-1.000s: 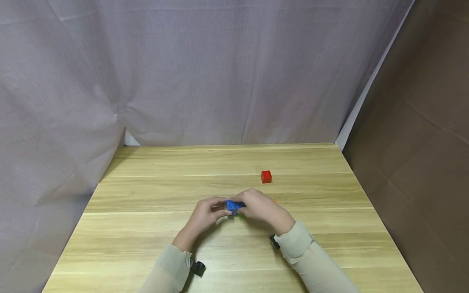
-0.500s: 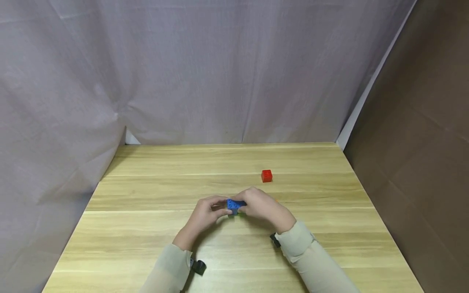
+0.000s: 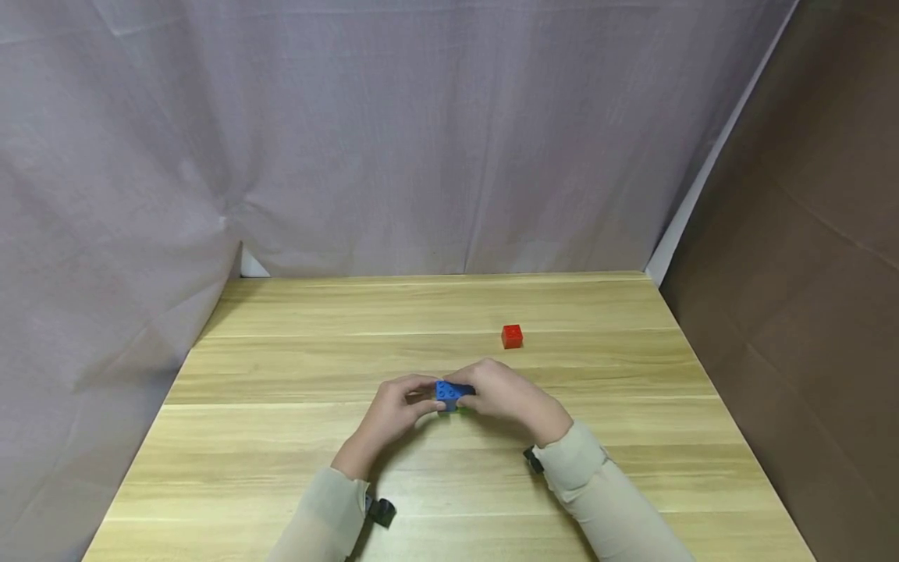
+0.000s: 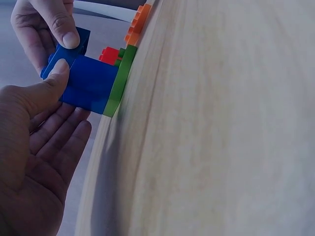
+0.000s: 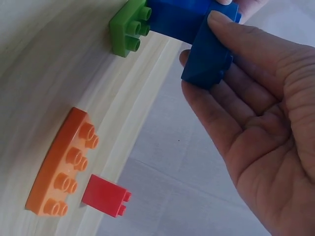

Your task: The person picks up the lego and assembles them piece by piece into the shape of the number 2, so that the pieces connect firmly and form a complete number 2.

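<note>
A blue toy brick (image 5: 209,49) lies across the top of a larger blue block (image 4: 91,84), overhanging it on the right. That block stands on a green studded brick (image 4: 120,81) on the table. My right hand (image 3: 502,394) pinches the overhanging part of the upper brick, thumb on the near side and fingers behind. My left hand (image 3: 393,410) pinches the stack's left end, its thumb (image 4: 59,73) on the upper brick's side. In the head view, the fingers hide much of the stack.
Beyond the hands sits a red brick (image 3: 512,336). An orange studded brick (image 5: 61,167) lies near it on the wooden table (image 3: 316,351), hidden by the right hand in the head view. Grey cloth (image 3: 365,140) hangs behind the table's far edge.
My right hand and forearm have shifted slightly to the right, and the bit of orange behind the wrist is now covered. The left hand keeps its grip in place.
</note>
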The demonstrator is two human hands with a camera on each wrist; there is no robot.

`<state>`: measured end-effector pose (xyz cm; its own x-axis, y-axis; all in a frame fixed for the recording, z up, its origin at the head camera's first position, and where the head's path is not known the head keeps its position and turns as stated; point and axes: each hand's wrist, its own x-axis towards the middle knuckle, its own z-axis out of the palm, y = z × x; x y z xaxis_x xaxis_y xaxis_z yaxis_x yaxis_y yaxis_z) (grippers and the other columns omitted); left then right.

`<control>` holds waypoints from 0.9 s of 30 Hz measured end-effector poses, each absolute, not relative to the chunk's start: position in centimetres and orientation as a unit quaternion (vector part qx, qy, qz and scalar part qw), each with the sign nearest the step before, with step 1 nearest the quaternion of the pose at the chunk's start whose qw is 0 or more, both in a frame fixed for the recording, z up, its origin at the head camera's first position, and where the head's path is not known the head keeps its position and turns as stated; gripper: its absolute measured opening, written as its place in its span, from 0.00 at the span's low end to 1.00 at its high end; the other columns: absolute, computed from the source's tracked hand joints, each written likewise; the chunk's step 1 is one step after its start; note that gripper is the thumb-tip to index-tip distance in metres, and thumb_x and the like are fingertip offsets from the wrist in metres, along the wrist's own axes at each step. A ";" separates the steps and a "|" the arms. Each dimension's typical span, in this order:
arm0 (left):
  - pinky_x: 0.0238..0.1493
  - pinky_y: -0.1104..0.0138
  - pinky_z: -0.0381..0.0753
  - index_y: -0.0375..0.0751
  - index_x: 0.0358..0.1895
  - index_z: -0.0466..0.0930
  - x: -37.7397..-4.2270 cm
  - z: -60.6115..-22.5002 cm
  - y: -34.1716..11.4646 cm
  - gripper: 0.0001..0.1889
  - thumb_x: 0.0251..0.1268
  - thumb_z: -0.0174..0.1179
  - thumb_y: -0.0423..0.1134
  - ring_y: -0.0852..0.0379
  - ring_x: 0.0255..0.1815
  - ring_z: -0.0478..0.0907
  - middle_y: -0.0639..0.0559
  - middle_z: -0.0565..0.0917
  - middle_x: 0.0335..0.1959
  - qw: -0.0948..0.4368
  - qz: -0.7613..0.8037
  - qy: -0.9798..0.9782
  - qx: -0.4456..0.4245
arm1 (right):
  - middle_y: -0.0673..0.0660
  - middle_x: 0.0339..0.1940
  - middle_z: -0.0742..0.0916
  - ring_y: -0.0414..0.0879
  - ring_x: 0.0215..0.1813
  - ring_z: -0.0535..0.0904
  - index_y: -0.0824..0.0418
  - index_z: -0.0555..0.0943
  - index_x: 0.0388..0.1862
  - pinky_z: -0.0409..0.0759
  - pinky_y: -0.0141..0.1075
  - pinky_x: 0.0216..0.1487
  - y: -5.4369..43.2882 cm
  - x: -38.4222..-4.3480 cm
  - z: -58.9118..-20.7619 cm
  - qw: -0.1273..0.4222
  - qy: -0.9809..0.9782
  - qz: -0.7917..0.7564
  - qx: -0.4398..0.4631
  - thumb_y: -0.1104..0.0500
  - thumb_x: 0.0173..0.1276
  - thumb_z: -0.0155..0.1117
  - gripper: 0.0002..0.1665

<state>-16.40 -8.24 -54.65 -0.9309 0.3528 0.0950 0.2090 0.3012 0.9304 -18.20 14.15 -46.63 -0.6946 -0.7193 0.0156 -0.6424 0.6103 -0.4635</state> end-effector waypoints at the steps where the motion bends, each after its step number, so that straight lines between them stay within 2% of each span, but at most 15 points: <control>1: 0.51 0.71 0.82 0.50 0.53 0.86 -16.4 -54.7 -8.2 0.19 0.58 0.74 0.44 0.57 0.51 0.85 0.54 0.86 0.52 0.064 0.566 0.803 0.175 | 0.51 0.51 0.89 0.38 0.49 0.84 0.57 0.86 0.57 0.83 0.33 0.50 14.2 -18.2 -46.7 0.085 0.892 -0.224 -0.383 0.59 0.67 0.73 0.19; 7: 0.52 0.71 0.82 0.49 0.54 0.85 -16.3 -54.8 -8.2 0.19 0.59 0.73 0.43 0.58 0.51 0.85 0.54 0.86 0.52 0.069 0.572 0.798 0.178 | 0.51 0.50 0.89 0.36 0.46 0.84 0.57 0.86 0.56 0.83 0.31 0.47 14.5 -18.4 -47.0 0.081 0.886 -0.236 -0.391 0.58 0.66 0.73 0.19; 21: 0.52 0.70 0.82 0.52 0.54 0.85 -16.5 -54.9 -8.3 0.18 0.60 0.73 0.45 0.59 0.52 0.84 0.57 0.86 0.52 0.058 0.566 0.800 0.191 | 0.52 0.53 0.88 0.39 0.50 0.83 0.58 0.85 0.58 0.83 0.33 0.51 14.8 -18.4 -47.0 0.077 0.888 -0.231 -0.390 0.57 0.66 0.74 0.21; 27: 0.53 0.71 0.82 0.53 0.53 0.85 -16.5 -54.7 -8.4 0.18 0.60 0.73 0.45 0.60 0.52 0.84 0.59 0.86 0.51 0.052 0.554 0.808 0.193 | 0.53 0.53 0.88 0.38 0.48 0.84 0.60 0.85 0.58 0.83 0.31 0.49 14.9 -18.5 -47.1 0.066 0.886 -0.233 -0.396 0.56 0.65 0.74 0.22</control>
